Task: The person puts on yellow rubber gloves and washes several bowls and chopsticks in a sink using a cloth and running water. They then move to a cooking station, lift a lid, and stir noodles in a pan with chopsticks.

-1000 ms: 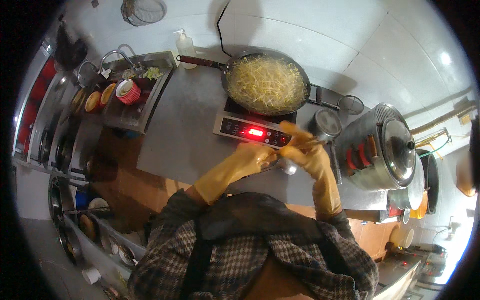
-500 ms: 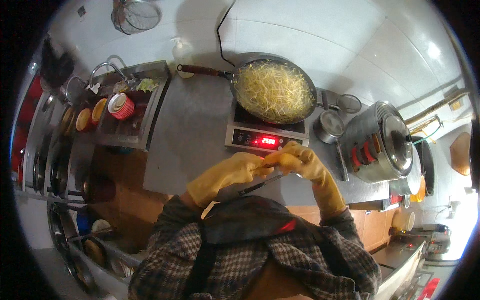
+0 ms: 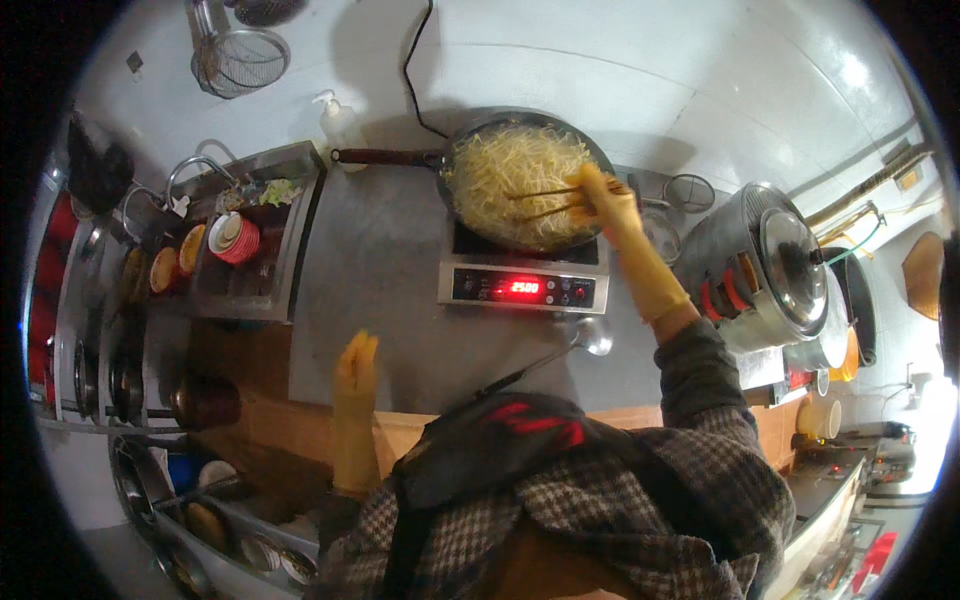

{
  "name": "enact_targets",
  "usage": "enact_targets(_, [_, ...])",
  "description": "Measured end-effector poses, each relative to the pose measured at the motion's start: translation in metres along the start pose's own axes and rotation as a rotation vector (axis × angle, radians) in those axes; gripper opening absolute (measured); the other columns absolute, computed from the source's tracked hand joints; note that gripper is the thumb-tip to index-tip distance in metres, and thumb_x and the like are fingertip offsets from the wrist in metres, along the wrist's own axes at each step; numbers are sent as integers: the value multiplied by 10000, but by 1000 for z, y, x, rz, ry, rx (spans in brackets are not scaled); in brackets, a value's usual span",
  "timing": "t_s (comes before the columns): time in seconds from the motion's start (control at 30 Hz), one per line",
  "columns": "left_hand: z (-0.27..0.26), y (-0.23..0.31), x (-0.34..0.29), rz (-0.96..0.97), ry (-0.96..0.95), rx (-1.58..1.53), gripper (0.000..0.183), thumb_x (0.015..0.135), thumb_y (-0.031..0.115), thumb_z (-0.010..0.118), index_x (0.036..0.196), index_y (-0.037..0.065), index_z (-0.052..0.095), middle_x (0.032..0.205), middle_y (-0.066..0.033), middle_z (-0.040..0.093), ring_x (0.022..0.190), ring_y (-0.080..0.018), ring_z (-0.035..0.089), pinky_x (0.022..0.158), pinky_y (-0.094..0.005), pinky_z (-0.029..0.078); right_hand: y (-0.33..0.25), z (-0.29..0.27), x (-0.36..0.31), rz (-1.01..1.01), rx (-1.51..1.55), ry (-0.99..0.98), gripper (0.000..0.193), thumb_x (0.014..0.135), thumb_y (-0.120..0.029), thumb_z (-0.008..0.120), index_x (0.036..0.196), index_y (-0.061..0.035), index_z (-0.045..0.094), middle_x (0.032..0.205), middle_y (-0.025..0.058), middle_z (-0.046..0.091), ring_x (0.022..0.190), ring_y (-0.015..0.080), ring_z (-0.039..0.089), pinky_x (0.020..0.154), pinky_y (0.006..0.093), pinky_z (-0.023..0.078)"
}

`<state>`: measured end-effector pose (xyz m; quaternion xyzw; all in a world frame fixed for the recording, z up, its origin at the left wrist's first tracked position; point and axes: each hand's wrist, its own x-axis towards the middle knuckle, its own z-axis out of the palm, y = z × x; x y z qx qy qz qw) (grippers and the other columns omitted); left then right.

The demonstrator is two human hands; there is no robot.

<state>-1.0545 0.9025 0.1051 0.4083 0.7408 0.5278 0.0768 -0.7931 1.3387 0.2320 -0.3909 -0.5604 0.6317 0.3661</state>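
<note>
My right hand [image 3: 607, 205], in a yellow rubber glove, grips a pair of chopsticks [image 3: 545, 205]. Their tips reach into a heap of pale yellow bean sprouts [image 3: 515, 165]. The sprouts fill a dark wok [image 3: 447, 203] with a long wooden handle, standing on an induction cooker [image 3: 458, 283] with a lit red display. Over the counter's front edge, well away from the wok, hangs my left hand [image 3: 357, 362] in a matching glove. It holds nothing; its fingers point forward, slightly blurred. A metal ladle [image 3: 592, 337] lies on the counter in front of the cooker.
On the left is a sink [image 3: 303, 215] with stacked red-and-white bowls [image 3: 236, 237] and a tap [image 3: 208, 163]. A pump bottle [image 3: 340, 122] stands behind the wok handle. To the right are a small lidded pot [image 3: 660, 235], a strainer [image 3: 690, 192] and a large steel pot [image 3: 745, 270].
My hands, together in front of the cooker before, have parted. The right moved forward to the wok with the chopsticks; the left drew back and left. The view shifted slightly.
</note>
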Motion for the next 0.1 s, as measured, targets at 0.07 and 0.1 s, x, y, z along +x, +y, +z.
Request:
enact_targets(0.07, [-6, -26, -49, 61, 110, 228, 337, 1053, 200, 635, 1310, -15, 676, 1193, -172, 727, 1094, -256, 685, 944, -341, 538, 5, -5, 28, 0, -130, 15, 426, 1013, -446, 707, 1032, -26, 776, 809, 100, 742, 598, 163, 659, 563, 280, 540])
enact_targets(0.1, [-9, -37, -74, -151, 115, 218, 343, 1056, 240, 640, 1297, 1, 688, 1186, -164, 726, 1084, -260, 682, 923, -343, 542, -4, -13, 46, -53, -199, 5, 437, 1011, -459, 704, 1025, -28, 775, 800, 100, 740, 587, 164, 660, 557, 285, 545])
